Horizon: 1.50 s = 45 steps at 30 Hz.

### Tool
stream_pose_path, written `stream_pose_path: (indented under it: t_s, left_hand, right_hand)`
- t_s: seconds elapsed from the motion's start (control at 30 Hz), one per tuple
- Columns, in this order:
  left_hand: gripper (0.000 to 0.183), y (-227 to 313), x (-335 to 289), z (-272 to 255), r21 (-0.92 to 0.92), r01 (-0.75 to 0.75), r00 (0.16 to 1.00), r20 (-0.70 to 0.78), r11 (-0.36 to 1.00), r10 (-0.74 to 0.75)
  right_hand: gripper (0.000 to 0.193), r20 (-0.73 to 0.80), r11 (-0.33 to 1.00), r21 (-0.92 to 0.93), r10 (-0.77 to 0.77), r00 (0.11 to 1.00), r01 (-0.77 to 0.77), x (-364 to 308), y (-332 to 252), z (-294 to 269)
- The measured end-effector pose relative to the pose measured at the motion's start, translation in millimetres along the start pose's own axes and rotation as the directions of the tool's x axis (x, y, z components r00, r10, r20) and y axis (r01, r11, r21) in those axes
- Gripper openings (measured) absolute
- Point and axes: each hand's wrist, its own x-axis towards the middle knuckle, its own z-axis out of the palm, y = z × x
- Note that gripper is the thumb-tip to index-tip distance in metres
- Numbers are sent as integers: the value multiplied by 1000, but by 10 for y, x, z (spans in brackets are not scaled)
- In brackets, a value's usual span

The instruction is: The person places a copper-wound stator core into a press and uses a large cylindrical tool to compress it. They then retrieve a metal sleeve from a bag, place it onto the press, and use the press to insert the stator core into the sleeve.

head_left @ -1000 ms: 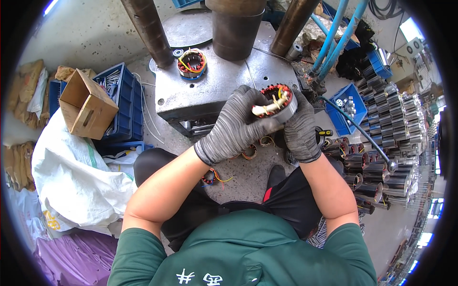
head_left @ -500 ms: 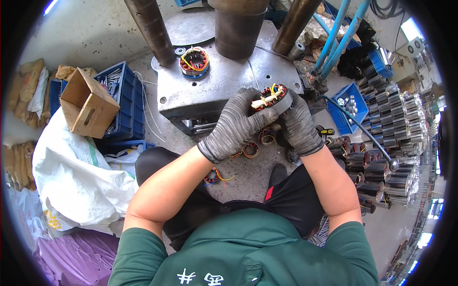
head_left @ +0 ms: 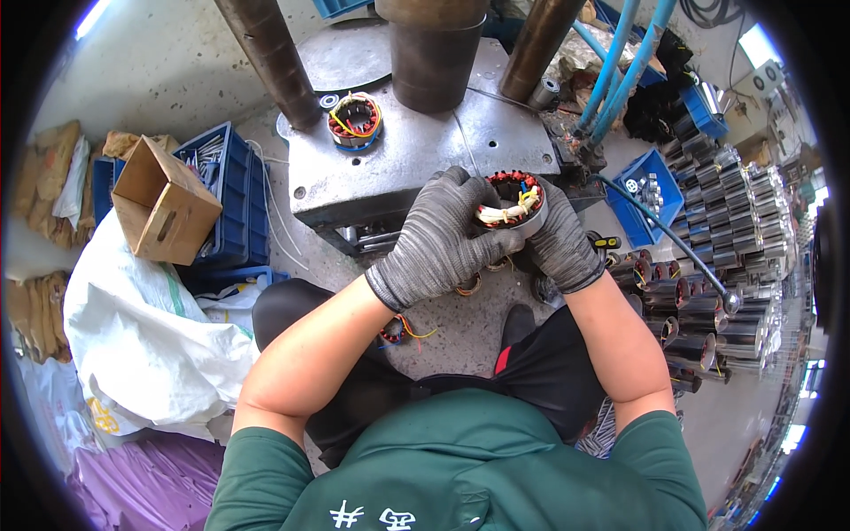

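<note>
Both of my hands wear grey knit gloves and hold one motor stator (head_left: 537, 221) between them, in front of the press table's near edge. My left hand (head_left: 453, 226) grips its left side, thumb along the near rim. Round the right side curl the fingers of my right hand (head_left: 563, 237), partly hidden behind the ring. The stator's upper face is tilted toward me, showing red slot pieces and a white laced winding bundle. A second stator (head_left: 356, 139), with yellow, red and blue wires, sits on the steel press table (head_left: 398, 164) at the left.
Thick steel columns (head_left: 270, 62) and a ram (head_left: 436, 62) rise over the table. Stators (head_left: 395, 329) lie on the floor between my legs. At left stand a blue crate (head_left: 232, 199) and cardboard box (head_left: 168, 199); at right, a blue bin (head_left: 648, 196), a lever rod (head_left: 682, 243) and stacked metal cylinders (head_left: 735, 212).
The held stator has been turned so its open centre and red slots face up toward me. My hands have shifted their hold slightly around it; the view has moved a little.
</note>
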Motion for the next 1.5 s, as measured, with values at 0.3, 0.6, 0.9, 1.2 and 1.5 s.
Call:
stream_pose_path:
  t_s: [0.3, 0.6, 0.9, 1.2, 1.5]
  left_hand:
    - [53, -126, -113, 203, -205, 60, 998, -1, 977, -62]
    - [59, -57, -100, 253, -129, 64, 998, 0, 990, -64]
    - [58, -59, -68, 266, 42, -102, 994, -27, 994, 103]
    - [59, -71, 64, 297, -830, 154, 948, -27, 535, -316]
    - [74, -283, 177, -399, -957, 0, 966, 75, -291, -247]
  right_hand:
    - [47, 78, 954, 291, 51, 996, -71, 7, 306, -101]
    - [40, 106, 984, 138, 98, 989, -113, 16, 217, -149]
    - [44, 103, 828, 554, 40, 994, -91, -68, 185, -140]
    - [50, -16, 916, 316, 264, 964, -246, -205, 159, -52]
    - [49, -42, 967, 139, 221, 974, -213, -345, -211, 81]
